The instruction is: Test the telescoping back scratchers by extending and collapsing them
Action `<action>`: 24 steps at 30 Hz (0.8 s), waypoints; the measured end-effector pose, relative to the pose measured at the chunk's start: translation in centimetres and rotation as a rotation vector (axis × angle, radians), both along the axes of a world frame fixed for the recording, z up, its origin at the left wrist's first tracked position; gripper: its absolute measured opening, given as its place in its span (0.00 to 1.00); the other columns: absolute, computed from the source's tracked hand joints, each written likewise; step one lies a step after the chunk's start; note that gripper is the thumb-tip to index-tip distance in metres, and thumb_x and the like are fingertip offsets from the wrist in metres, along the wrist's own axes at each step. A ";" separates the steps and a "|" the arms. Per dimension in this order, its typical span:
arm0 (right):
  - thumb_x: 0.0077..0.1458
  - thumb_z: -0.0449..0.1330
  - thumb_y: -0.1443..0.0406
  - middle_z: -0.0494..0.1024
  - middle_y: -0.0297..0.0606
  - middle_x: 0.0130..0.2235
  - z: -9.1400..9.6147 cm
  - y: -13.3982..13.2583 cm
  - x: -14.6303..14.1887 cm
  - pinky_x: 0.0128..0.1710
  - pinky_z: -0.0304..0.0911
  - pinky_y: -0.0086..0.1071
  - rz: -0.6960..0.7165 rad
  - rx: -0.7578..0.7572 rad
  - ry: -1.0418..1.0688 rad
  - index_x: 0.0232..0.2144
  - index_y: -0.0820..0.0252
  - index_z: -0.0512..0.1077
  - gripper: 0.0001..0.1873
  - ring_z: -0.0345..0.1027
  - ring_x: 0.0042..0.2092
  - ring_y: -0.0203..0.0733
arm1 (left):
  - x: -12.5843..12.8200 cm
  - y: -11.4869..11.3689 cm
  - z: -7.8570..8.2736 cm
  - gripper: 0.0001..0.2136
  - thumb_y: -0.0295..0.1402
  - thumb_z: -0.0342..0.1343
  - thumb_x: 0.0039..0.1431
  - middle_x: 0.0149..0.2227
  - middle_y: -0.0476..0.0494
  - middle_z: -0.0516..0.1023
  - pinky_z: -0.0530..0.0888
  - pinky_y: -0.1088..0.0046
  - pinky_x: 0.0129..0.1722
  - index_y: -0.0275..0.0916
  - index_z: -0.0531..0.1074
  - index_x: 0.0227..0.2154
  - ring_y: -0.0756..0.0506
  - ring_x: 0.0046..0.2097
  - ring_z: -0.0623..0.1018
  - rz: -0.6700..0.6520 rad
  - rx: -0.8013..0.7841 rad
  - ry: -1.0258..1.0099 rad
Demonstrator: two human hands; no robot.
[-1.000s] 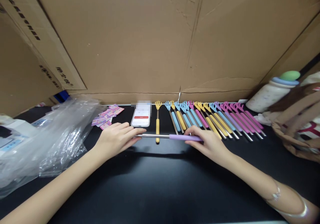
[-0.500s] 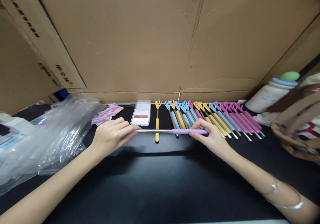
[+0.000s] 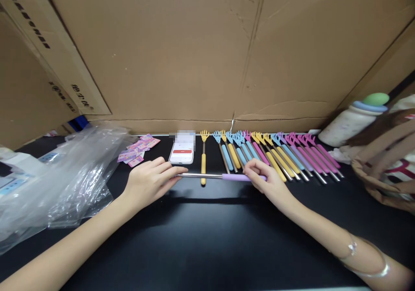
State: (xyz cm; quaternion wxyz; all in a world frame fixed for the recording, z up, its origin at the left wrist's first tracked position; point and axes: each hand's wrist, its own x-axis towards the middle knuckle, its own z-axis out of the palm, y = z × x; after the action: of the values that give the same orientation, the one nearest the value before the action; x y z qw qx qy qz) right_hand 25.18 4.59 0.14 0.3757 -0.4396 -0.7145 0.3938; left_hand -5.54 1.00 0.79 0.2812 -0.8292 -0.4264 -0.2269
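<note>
A purple-handled back scratcher [image 3: 223,177] with a telescopic metal shaft is held level above the black table [image 3: 207,239]. My left hand [image 3: 151,182] is closed over its head end, which is hidden under the fingers. My right hand [image 3: 269,179] grips the purple handle. Just behind lies a single yellow back scratcher [image 3: 203,161]. A row of several back scratchers [image 3: 275,152] in blue, yellow, pink and purple lies side by side to the right.
A phone [image 3: 183,150] with a lit screen lies behind my left hand, beside small pink cards [image 3: 138,149]. Crumpled clear plastic bags [image 3: 61,178] sit at the left. A white bottle [image 3: 353,120] and a woven bag [image 3: 385,161] stand at the right. Cardboard walls [image 3: 194,53] close off the back.
The scratcher's shaft has grown shorter: my right hand has slid the purple handle a little toward my left hand, after lifting slightly half a second ago.
</note>
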 end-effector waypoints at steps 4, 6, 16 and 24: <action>0.53 0.54 0.56 0.58 0.24 0.19 0.3 0.1 0.1 0.19 0.49 0.25 0.036 -0.067 0.162 0.32 0.58 0.61 0.12 0.52 0.19 0.27 | -0.3 0.2 0.1 0.08 0.35 0.50 0.59 0.29 0.52 0.76 0.62 0.77 0.24 0.46 0.73 0.37 0.52 0.30 0.72 0.032 -0.053 -0.090; 0.53 0.54 0.56 0.63 0.26 0.22 0.6 0.1 0.1 0.22 0.53 0.26 0.013 -0.073 0.217 0.34 0.57 0.60 0.12 0.55 0.21 0.28 | -0.6 0.5 0.2 0.07 0.36 0.50 0.58 0.30 0.52 0.76 0.62 0.77 0.24 0.46 0.73 0.36 0.52 0.30 0.73 0.070 -0.052 -0.144; 0.55 0.52 0.53 0.67 0.28 0.21 0.3 0.4 0.1 0.19 0.50 0.25 -0.038 -0.007 0.169 0.32 0.58 0.58 0.14 0.53 0.19 0.28 | -0.6 0.4 0.2 0.06 0.33 0.54 0.57 0.26 0.54 0.76 0.62 0.77 0.25 0.46 0.73 0.37 0.52 0.30 0.72 0.009 0.065 -0.090; 0.57 0.48 0.53 0.58 0.28 0.21 0.0 0.2 0.7 0.23 0.47 0.27 -0.075 0.180 -0.085 0.22 0.60 0.59 0.19 0.51 0.23 0.30 | -1.0 0.2 -0.1 0.08 0.31 0.55 0.56 0.26 0.55 0.76 0.64 0.77 0.27 0.48 0.73 0.39 0.52 0.29 0.71 -0.028 0.088 -0.065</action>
State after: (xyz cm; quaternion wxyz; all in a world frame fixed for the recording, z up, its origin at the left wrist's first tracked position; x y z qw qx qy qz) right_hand 25.86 4.78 0.16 0.3977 -0.4468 -0.7452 0.2947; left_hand -6.53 1.17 0.70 0.3002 -0.8141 -0.4132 -0.2762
